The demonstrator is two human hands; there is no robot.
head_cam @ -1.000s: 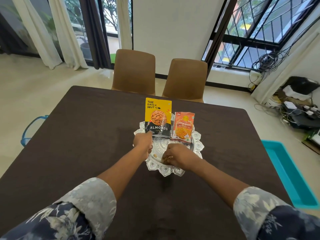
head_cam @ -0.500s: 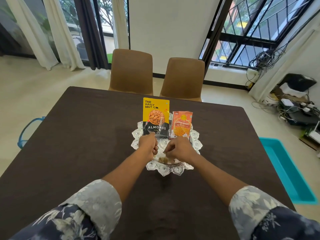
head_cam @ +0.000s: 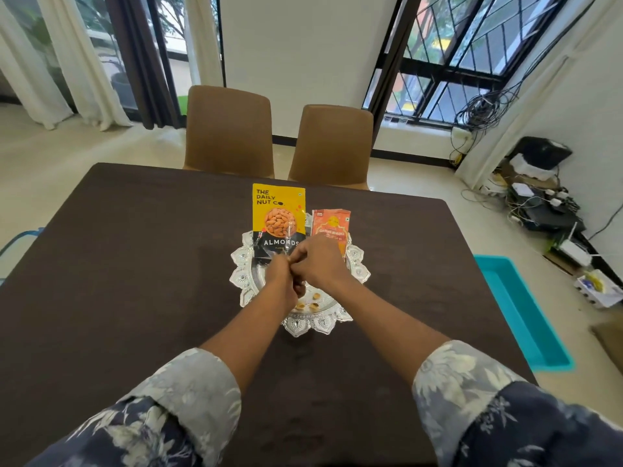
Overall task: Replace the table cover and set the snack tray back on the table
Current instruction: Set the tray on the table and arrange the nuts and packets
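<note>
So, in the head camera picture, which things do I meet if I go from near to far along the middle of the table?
Silver tray's near rim → loose nuts → left hand and right hand, side by side → almonds pouch → brown chairs.

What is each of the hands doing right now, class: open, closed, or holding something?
Left hand: closed in a loose fist over the silver tray; what it holds cannot be told.
Right hand: closed, fingers curled against the left; contents cannot be told.
</note>
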